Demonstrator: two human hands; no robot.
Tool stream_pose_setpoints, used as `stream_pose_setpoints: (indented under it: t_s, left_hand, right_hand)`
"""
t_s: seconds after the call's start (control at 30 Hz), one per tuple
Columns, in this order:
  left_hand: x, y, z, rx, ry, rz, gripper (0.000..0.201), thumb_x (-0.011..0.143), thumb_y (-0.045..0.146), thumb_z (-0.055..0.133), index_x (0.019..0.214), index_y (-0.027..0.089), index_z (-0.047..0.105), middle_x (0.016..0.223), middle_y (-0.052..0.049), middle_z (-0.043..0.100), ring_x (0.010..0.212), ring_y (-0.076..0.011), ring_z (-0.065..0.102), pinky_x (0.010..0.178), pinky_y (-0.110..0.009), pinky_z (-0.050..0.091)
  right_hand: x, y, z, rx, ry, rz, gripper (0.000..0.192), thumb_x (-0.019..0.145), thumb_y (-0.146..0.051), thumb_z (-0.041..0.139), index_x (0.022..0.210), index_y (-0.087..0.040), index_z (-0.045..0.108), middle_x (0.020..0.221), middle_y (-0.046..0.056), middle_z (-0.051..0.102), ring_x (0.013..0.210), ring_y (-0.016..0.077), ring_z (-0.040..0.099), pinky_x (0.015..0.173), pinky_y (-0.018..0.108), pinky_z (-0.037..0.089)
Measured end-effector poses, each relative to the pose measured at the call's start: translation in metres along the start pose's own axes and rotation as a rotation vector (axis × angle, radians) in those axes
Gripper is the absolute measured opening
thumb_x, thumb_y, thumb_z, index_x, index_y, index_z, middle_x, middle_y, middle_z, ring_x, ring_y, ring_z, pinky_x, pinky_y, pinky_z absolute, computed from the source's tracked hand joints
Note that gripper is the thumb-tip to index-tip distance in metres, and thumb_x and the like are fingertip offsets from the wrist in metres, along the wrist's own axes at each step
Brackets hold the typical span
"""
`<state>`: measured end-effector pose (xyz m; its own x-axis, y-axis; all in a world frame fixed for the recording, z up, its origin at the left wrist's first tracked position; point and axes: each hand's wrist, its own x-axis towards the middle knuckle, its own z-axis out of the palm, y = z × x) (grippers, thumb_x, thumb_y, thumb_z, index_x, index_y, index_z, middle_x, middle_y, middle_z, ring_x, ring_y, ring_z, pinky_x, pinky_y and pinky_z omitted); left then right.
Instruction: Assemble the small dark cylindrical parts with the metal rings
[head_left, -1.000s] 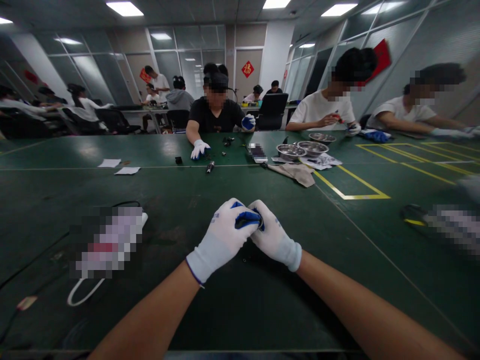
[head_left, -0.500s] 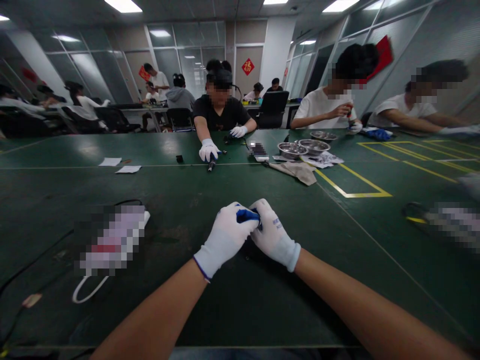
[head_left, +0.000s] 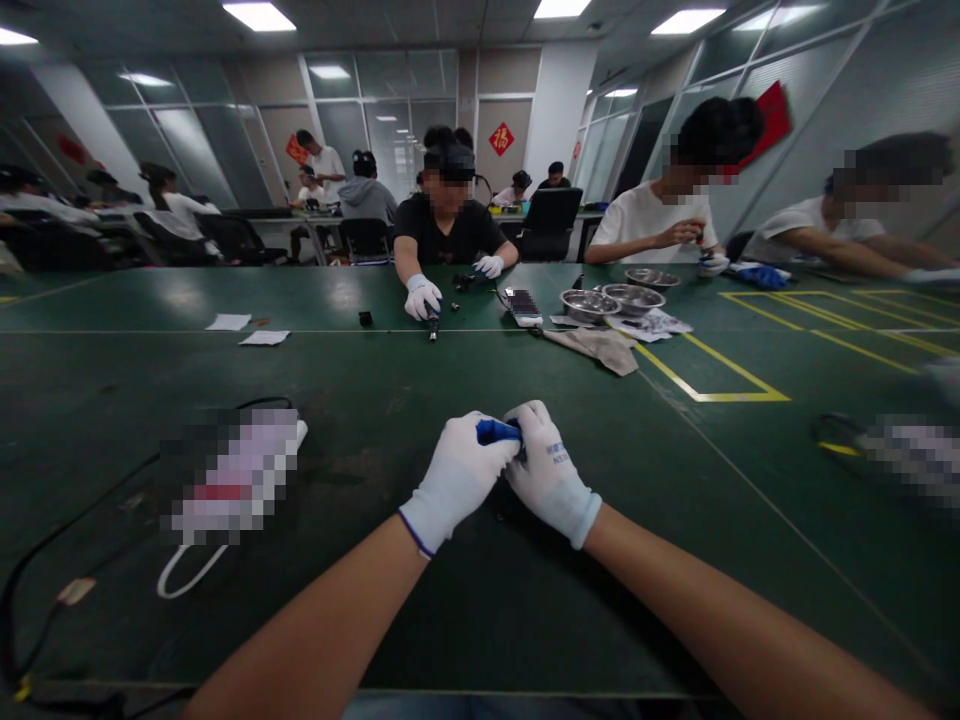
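My left hand (head_left: pixel 469 465) and my right hand (head_left: pixel 546 468) meet fingertip to fingertip over the green table (head_left: pixel 337 590). Both wear white gloves with blue palms. Each is closed, thumb and fingers pinched together. Whatever sits between them is hidden by the gloves; only a small dark spot shows where they meet. Just below my hands a tiny dark ring-like piece (head_left: pixel 500 517) lies on the table.
A pixelated device with a white loop (head_left: pixel 191 573) lies at left beside a black cable (head_left: pixel 67 525). Metal bowls (head_left: pixel 589 305) and a beige cloth (head_left: pixel 596 348) stand farther back. Across the table, a co-worker's gloved hand (head_left: pixel 422 298) holds a dark tool. White papers (head_left: pixel 264 338) lie at left.
My hands stay pinched together in almost the same place. The whole view has shifted slightly. The co-worker's hand opposite has changed its pose a little around the dark tool.
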<state>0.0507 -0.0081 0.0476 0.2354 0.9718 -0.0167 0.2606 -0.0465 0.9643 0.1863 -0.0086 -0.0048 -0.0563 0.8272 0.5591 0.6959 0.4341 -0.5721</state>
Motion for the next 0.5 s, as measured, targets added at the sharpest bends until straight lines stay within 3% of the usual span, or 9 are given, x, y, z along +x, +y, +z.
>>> stream_pose_setpoints:
  t_s: [0.13,0.3,0.5]
  left_hand:
    - [0.0051,-0.0038,0.0023,-0.085,-0.002,-0.004,0.011,0.079,0.005,0.073,0.081,0.015,0.071,0.082,-0.003,0.075,0.085,-0.0184,0.071,0.082,-0.032,0.057]
    - [0.0027,-0.0047,0.0030,0.057,0.049,0.025,0.007,0.079,0.013,0.076,0.084,0.014,0.071,0.085,-0.006,0.075,0.085,-0.0219,0.071,0.080,-0.036,0.057]
    - [0.0004,0.0013,-0.0016,0.246,0.144,0.221,0.010,0.083,0.018,0.074,0.093,0.019,0.072,0.101,-0.006,0.073,0.097,-0.0221,0.070,0.091,-0.037,0.056]
  right_hand:
    - [-0.0003,0.0018,0.0018,-0.032,0.039,0.009,0.020,0.077,-0.008,0.057,0.091,-0.023,0.056,0.096,0.008,0.055,0.083,0.0250,0.055,0.071,0.039,0.048]
    - [-0.0021,0.0030,0.0047,-0.067,0.044,0.042,0.021,0.076,-0.009,0.058,0.093,-0.022,0.057,0.097,0.009,0.055,0.083,0.0254,0.056,0.071,0.040,0.048]
    - [0.0045,0.0069,0.0073,0.064,0.097,0.058,0.017,0.076,-0.014,0.058,0.090,-0.023,0.055,0.092,0.008,0.058,0.082,0.0249,0.058,0.073,0.040,0.050]
